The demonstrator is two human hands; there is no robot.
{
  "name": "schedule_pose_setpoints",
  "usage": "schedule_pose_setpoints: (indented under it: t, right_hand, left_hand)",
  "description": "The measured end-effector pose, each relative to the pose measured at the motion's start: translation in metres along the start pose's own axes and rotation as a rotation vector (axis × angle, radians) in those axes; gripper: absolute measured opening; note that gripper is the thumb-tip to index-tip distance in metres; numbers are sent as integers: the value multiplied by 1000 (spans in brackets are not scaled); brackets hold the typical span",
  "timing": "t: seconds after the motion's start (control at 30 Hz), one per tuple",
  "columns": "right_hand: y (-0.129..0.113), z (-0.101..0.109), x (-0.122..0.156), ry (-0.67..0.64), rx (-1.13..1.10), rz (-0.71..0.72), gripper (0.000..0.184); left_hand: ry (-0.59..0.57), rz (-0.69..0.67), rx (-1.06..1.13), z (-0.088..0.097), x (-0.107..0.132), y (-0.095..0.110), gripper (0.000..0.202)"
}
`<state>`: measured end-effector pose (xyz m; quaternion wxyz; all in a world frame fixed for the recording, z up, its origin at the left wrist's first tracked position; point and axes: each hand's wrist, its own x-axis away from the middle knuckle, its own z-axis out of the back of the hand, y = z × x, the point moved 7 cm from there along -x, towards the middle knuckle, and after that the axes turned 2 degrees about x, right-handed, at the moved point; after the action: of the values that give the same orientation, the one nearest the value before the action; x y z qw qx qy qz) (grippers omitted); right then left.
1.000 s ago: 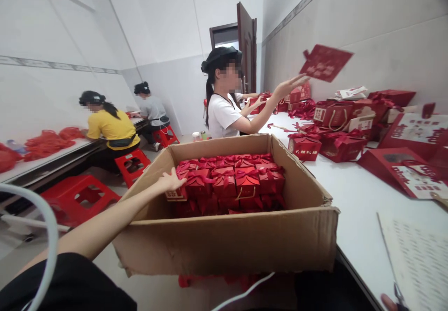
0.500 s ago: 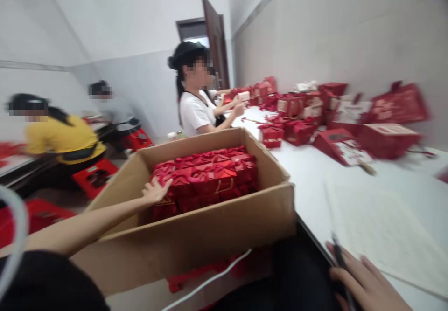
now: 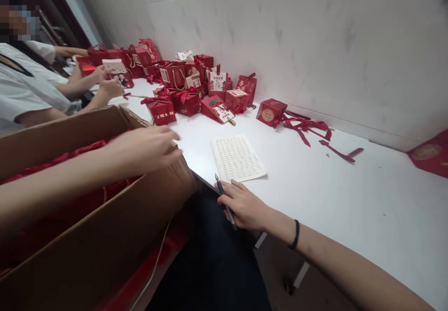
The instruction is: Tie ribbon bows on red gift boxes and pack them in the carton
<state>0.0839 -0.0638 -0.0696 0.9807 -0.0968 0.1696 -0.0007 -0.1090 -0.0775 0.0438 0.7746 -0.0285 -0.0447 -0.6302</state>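
My left hand [image 3: 147,148] rests over the right rim of a big cardboard carton [image 3: 105,236], its fingers loosely curled and pointing toward the table, with nothing seen in them. Red gift boxes with ribbons [image 3: 70,155] fill the carton under my forearm. My right hand [image 3: 241,204] lies at the near edge of the white table [image 3: 350,194] and holds a dark pen [image 3: 224,200] between its fingers. Just beyond the pen lies a sheet of printed paper [image 3: 238,158].
A cluster of red gift boxes [image 3: 189,92] stands along the wall at the back. A single red box [image 3: 270,111] with loose red ribbons [image 3: 308,128] lies to the right. A person in white [image 3: 28,87] handles a card at the left. A red box [image 3: 430,155] sits far right.
The view swung right, from the carton to the table. My left hand moved from the boxes inside the carton to its right rim. My right hand with the pen came into full view.
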Motion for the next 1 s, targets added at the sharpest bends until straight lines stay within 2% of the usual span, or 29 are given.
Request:
schedule_pose_setpoints:
  t: [0.03, 0.1, 0.2, 0.27, 0.33, 0.4, 0.47, 0.57, 0.7, 0.83, 1.0]
  right_hand:
    - [-1, 4, 0, 40, -33, 2, 17]
    - [3, 15, 3, 166, -148, -28, 14]
    - [31, 38, 17, 422, -320, -178, 14]
    - [63, 51, 31, 590, -395, -334, 17]
    - [99, 58, 45, 744, -511, -502, 25]
    - [132, 57, 57, 877, -689, -659, 31]
    - [155, 48, 64, 945, -865, -812, 27]
    - [163, 38, 71, 957, -1009, -948, 29]
    - [150, 39, 83, 929, -1022, -978, 31]
    - [140, 38, 91, 857, -1061, -981, 35]
    - [140, 41, 90, 761, -994, -964, 34]
  left_hand:
    - [-15, -83, -106, -7, -22, 29, 39]
    - [-87, -119, -200, -26, -61, 66, 34]
    - [-80, -172, -230, -49, -99, 92, 35]
    - [-45, -333, -203, -62, -106, 105, 38]
    - [-63, -540, -143, -76, -101, 117, 45]
    - [-114, -671, -84, -85, -92, 124, 53]
    - [-168, -731, -39, -91, -86, 130, 55]
    - [-280, -745, 20, -94, -79, 134, 53]
    - [-394, -675, 150, -91, -79, 131, 46]
    - [-376, -576, 112, -87, -101, 143, 35]
    - [-329, -612, 104, -94, -130, 183, 29]
